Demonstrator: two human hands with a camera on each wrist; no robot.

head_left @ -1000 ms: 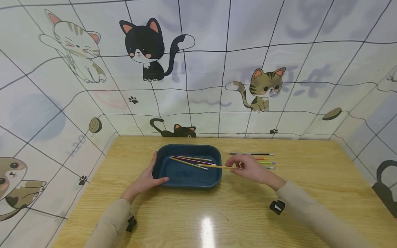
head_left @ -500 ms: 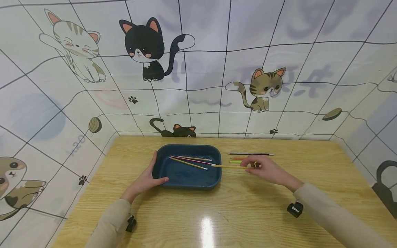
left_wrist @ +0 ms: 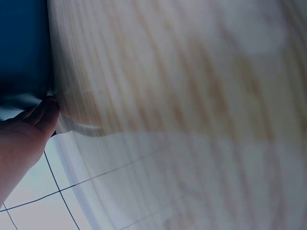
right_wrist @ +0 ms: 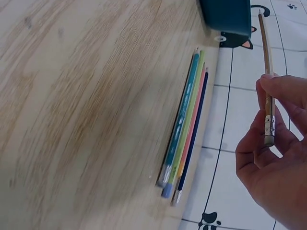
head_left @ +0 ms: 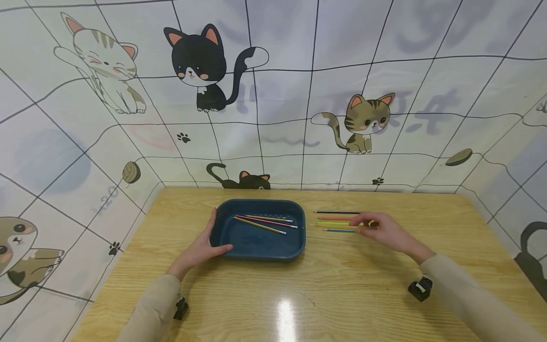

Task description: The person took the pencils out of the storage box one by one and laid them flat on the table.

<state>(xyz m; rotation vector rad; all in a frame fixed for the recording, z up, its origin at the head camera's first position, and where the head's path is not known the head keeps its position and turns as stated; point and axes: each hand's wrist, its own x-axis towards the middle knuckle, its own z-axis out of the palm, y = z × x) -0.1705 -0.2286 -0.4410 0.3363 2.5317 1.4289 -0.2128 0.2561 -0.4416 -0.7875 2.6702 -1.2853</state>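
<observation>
My right hand (head_left: pixel 384 232) pinches a yellow pencil (right_wrist: pixel 266 52) near its eraser end, above a row of pencils on the table. That row holds a black pencil (head_left: pixel 337 212), an orange pencil (head_left: pixel 333 218), a lime-green pencil (right_wrist: pixel 188 120) and a teal pencil (right_wrist: pixel 181 120), lying side by side. My left hand (head_left: pixel 200 249) grips the near left corner of a dark blue rectangular dish (head_left: pixel 260 256), thumb over the rim and fingers along the outer left wall. Inside the dish lie two yellowish pencils (head_left: pixel 260 225) and a red pencil (head_left: pixel 273 222).
The wooden table (head_left: pixel 273 294) ends at a cat-patterned wall covering (head_left: pixel 282 133) behind the dish and pencils. More of this covering rises on both sides. Light glares off the near middle of the tabletop.
My right hand has moved right with the yellow pencil, from the dish's right rim to over the row of pencils. My left hand and the dish have stayed in place.
</observation>
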